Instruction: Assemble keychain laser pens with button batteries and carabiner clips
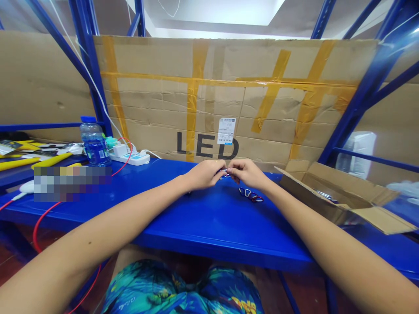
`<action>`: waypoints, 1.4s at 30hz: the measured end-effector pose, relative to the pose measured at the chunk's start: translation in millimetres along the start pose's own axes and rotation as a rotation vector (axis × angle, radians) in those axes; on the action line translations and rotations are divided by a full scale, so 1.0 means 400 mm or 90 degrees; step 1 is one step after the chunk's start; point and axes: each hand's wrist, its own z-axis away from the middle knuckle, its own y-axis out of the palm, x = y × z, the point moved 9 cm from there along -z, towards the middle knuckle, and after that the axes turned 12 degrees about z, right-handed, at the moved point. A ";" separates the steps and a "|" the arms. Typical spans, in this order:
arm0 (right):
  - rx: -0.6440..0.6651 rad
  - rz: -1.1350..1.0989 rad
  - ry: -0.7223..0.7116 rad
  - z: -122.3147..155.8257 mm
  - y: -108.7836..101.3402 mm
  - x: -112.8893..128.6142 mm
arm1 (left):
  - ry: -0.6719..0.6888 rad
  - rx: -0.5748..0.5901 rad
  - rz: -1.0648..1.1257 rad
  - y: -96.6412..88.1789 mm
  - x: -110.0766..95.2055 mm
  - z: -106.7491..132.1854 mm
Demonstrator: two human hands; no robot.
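Above the far part of the blue table, my left hand (207, 173) and my right hand (245, 172) meet with bent fingers. Between their fingertips is a small shiny metal carabiner (223, 170), mostly covered by the fingers. My left hand grips it from the left, and the thumb and forefinger of my right hand pinch it from the right. Just below my right hand, several small carabiners (250, 194) in silver, blue and red lie in a row on the table. Whether they are linked together I cannot tell.
The blue table (196, 226) backs onto a tall cardboard sheet (157, 104). At right stands an open cardboard box (343, 213) with small metal items inside. A blue-capped bottle (94, 144), a power strip (132, 157), red cables and yellow-handled tools (52, 160) occupy the left.
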 end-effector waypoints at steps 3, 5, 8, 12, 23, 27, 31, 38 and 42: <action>0.004 -0.059 0.025 -0.003 0.005 -0.010 | 0.011 0.006 -0.031 0.002 -0.007 -0.001; 0.017 -0.139 0.063 -0.004 0.016 -0.026 | 0.022 0.014 -0.049 0.005 -0.011 -0.001; 0.040 -0.215 0.102 -0.004 0.031 -0.041 | 0.029 0.019 -0.048 0.007 -0.013 -0.001; 0.018 -0.053 0.069 -0.006 0.016 -0.024 | -0.006 -0.022 0.026 -0.007 0.006 -0.002; -0.183 0.485 -0.274 0.021 -0.018 0.073 | -0.078 -0.125 0.188 -0.036 0.052 0.000; -0.190 0.576 -0.333 0.035 -0.009 0.089 | -0.089 -0.113 0.231 -0.027 0.056 -0.002; -0.147 0.636 -0.380 0.044 0.014 0.097 | -0.089 -0.093 0.247 -0.018 0.057 -0.001; -0.122 0.379 -0.250 0.021 -0.007 0.068 | -0.042 -0.033 0.153 -0.018 0.021 -0.002; -0.009 0.060 -0.028 0.000 -0.006 0.000 | 0.000 0.016 0.057 -0.005 0.000 -0.004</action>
